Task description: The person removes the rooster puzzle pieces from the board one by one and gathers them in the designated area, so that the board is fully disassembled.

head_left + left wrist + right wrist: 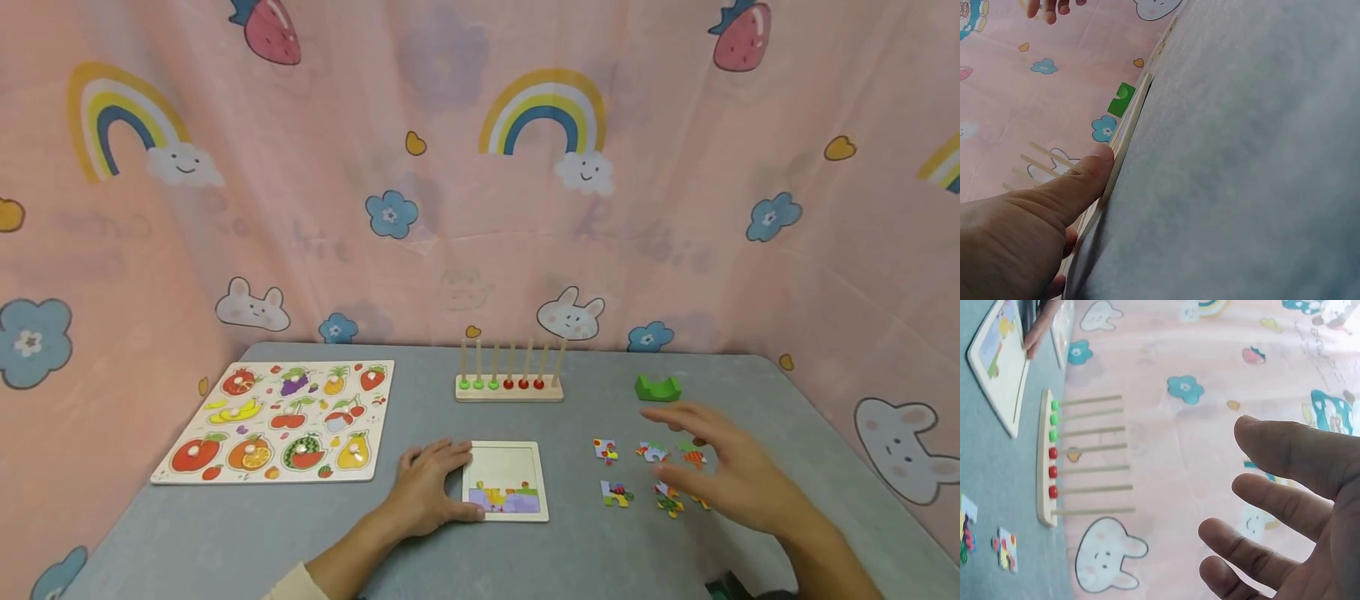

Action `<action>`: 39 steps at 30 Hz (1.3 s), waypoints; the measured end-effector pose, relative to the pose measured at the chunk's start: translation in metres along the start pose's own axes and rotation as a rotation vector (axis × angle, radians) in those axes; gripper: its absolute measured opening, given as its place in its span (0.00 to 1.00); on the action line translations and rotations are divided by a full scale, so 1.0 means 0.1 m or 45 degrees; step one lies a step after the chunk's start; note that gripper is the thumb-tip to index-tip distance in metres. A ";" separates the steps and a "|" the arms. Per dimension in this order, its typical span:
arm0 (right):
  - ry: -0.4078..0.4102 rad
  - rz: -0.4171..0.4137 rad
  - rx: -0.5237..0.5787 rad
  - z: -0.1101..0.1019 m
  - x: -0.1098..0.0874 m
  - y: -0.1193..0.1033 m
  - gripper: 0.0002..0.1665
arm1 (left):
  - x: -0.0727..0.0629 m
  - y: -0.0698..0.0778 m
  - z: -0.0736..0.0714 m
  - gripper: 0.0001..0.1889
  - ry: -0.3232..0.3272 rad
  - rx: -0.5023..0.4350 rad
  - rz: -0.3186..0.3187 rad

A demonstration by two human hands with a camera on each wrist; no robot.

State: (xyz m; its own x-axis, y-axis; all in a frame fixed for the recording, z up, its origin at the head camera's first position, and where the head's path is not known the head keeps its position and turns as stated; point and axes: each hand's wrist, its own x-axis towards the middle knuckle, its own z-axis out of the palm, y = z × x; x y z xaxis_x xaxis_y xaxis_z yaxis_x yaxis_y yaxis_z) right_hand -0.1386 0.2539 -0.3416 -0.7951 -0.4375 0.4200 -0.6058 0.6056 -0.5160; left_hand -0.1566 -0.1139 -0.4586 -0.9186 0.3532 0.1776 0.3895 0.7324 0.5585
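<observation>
My left hand [429,487] holds the left side of a small wooden jigsaw puzzle tray [506,455], its thumb at the near corner and its fingers by the far corner. Fitted pieces in purple, yellow and green fill the tray's near part. In the left wrist view the thumb [1088,178] lies along the tray's pale edge. Over at the right, my right hand [738,471] hovers above several loose jigsaw pieces [617,494], fingers spread and holding nothing. It partly hides some of the pieces. The right wrist view shows its fingers [1282,503] apart in the air.
A fruit peg puzzle board [281,423] lies at the left. Behind the tray stands a wooden peg rack [510,393] with green and red beads. A green notched block [657,389] sits at the back right, and a pink printed curtain [450,275] hangs behind the table.
</observation>
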 end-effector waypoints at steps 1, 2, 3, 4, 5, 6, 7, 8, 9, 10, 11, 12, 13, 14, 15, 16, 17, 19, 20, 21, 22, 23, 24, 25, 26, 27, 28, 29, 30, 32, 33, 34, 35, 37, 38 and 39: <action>-0.005 -0.008 -0.003 0.02 0.02 -0.02 0.34 | 0.00 0.00 0.00 0.42 0.002 0.002 0.001; -0.012 -0.015 -0.008 0.03 0.04 -0.04 0.34 | 0.00 0.00 0.00 0.42 0.004 0.004 0.002; -0.016 -0.019 -0.009 0.05 0.07 -0.06 0.34 | 0.00 0.00 0.00 0.42 0.006 0.007 0.002; -0.022 -0.020 -0.008 0.07 0.09 -0.08 0.34 | 0.00 0.00 0.00 0.42 0.008 0.009 0.003; -0.025 -0.018 -0.007 0.09 0.11 -0.10 0.33 | -0.01 0.00 0.00 0.42 0.009 0.010 0.002; -0.029 -0.017 -0.005 0.11 0.13 -0.12 0.33 | -0.01 0.00 0.00 0.42 0.009 0.010 0.002; -0.033 -0.018 0.002 0.13 0.15 -0.15 0.33 | -0.01 0.00 0.00 0.41 0.010 0.011 0.002; -0.039 -0.014 0.016 0.16 0.18 -0.17 0.32 | -0.01 0.00 0.00 0.41 0.011 0.010 0.002; -0.043 -0.012 0.028 0.18 0.20 -0.20 0.32 | -0.01 0.00 -0.01 0.41 0.011 0.010 0.003; -0.046 -0.010 0.044 0.21 0.22 -0.22 0.31 | -0.01 0.00 -0.01 0.41 0.014 0.009 0.008; -0.050 -0.010 0.060 0.24 0.24 -0.25 0.31 | -0.01 0.00 -0.01 0.41 0.016 0.010 0.009; -0.053 -0.012 0.076 0.26 0.26 -0.27 0.31 | -0.01 0.00 -0.01 0.41 0.018 0.010 0.011; -0.056 -0.018 0.090 0.29 0.28 -0.29 0.31 | -0.01 0.00 -0.01 0.41 0.021 0.010 0.015; -0.059 -0.018 0.106 0.32 0.30 -0.30 0.31 | -0.01 0.00 -0.01 0.41 0.021 0.009 0.015; -0.063 -0.016 0.122 0.35 0.31 -0.31 0.30 | -0.01 0.00 -0.01 0.41 0.022 0.010 0.018; -0.066 -0.019 0.135 0.39 0.33 -0.32 0.30 | -0.01 0.00 0.00 0.41 0.021 0.010 0.018; -0.071 -0.022 0.146 0.42 0.34 -0.32 0.30 | -0.01 0.00 0.00 0.41 0.018 0.009 0.014; -0.081 -0.025 0.173 0.48 0.37 -0.33 0.30 | -0.01 0.00 0.00 0.41 0.017 0.008 0.012; -0.084 -0.029 0.181 0.51 0.38 -0.33 0.30 | -0.01 0.00 0.00 0.41 0.015 0.007 0.009; -0.087 -0.033 0.188 0.54 0.40 -0.33 0.30 | -0.01 0.00 0.00 0.41 0.019 0.008 0.013; -0.089 -0.045 0.197 0.57 0.41 -0.33 0.30 | 0.00 0.00 0.00 0.41 0.019 0.006 0.011; -0.091 -0.060 0.211 0.60 0.43 -0.33 0.30 | 0.00 0.00 0.00 0.41 0.022 0.005 0.013; -0.093 -0.068 0.223 0.64 0.44 -0.33 0.31 | 0.00 0.00 0.00 0.41 0.024 0.004 0.016; -0.094 -0.076 0.230 0.67 0.45 -0.33 0.31 | 0.00 0.00 0.00 0.41 0.024 0.001 0.017; -0.090 -0.088 0.238 0.70 0.46 -0.33 0.30 | 0.00 0.00 0.00 0.41 0.024 0.000 0.020; -0.089 -0.099 0.250 0.73 0.47 -0.34 0.30 | 0.00 0.00 0.00 0.41 0.025 -0.001 0.024; -0.088 -0.109 0.258 0.76 0.48 -0.34 0.30 | 0.00 0.00 0.00 0.41 0.022 -0.001 0.022; -0.086 -0.112 0.259 0.79 0.48 -0.34 0.29 | 0.00 0.00 0.00 0.41 0.022 -0.002 0.024; -0.086 -0.111 0.261 0.82 0.49 -0.34 0.29 | 0.00 0.00 0.00 0.41 0.021 -0.001 0.023; -0.092 -0.108 0.263 0.88 0.50 -0.35 0.28 | 0.00 0.00 0.00 0.41 0.016 0.000 0.016; -0.100 -0.097 0.270 0.91 0.51 -0.36 0.28 | 0.00 0.00 0.00 0.41 0.013 -0.002 0.012; -0.112 -0.087 0.285 0.94 0.51 -0.36 0.28 | 0.00 0.01 0.00 0.41 0.011 -0.004 0.009; -0.124 -0.075 0.298 0.97 0.52 -0.36 0.28 | 0.00 0.01 0.00 0.41 0.009 -0.005 0.006; -0.150 -0.060 0.338 1.02 0.53 -0.37 0.28 | 0.00 0.01 -0.01 0.41 0.005 -0.008 0.002; -0.164 -0.052 0.358 1.05 0.53 -0.37 0.28 | 0.00 0.01 -0.01 0.41 0.007 -0.007 0.006; -0.179 -0.045 0.377 1.08 0.53 -0.37 0.28 | -0.01 0.01 -0.01 0.41 0.008 -0.007 0.007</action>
State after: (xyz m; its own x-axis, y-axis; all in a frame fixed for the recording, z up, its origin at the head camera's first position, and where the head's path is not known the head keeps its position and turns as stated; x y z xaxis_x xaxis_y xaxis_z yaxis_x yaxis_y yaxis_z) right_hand -0.1614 0.1362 -0.3806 -0.7570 -0.5549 0.3450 -0.5987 0.3774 -0.7064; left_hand -0.1557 -0.1135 -0.4576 -0.9167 0.3537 0.1859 0.3945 0.7272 0.5617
